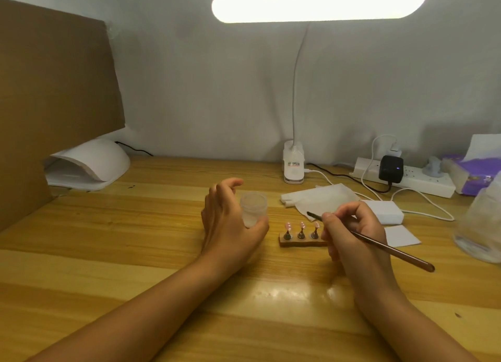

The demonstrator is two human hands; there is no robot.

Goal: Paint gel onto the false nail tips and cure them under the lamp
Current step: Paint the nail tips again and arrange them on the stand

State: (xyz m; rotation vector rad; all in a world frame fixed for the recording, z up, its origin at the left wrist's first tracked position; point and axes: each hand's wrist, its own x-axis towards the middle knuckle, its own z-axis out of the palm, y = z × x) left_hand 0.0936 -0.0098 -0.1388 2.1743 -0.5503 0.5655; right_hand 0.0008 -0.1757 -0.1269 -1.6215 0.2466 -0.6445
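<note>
A small frosted jar (253,206) stands on the wooden desk. My left hand (227,220) cups loosely around it, thumb against its lower front, fingers arched apart from its far side. To its right, three pink nail tips (302,225) stand on metal stems in a brown holder (295,244); my right hand hides the holder's right end. My right hand (352,231) pinches a thin brown brush (393,250) like a pen, bristle end (310,214) pointing left just above the rightmost tip. The white curing lamp (89,164) sits at the back left.
A clip desk lamp (293,169) stands at the back, lit. Crumpled tissue (322,196), a white box (385,212) and a white pad (401,235) lie right of the holder. Power strip (412,181), cables, tissue pack (477,172), clear plastic container (479,226). Cardboard (54,90) walls the left.
</note>
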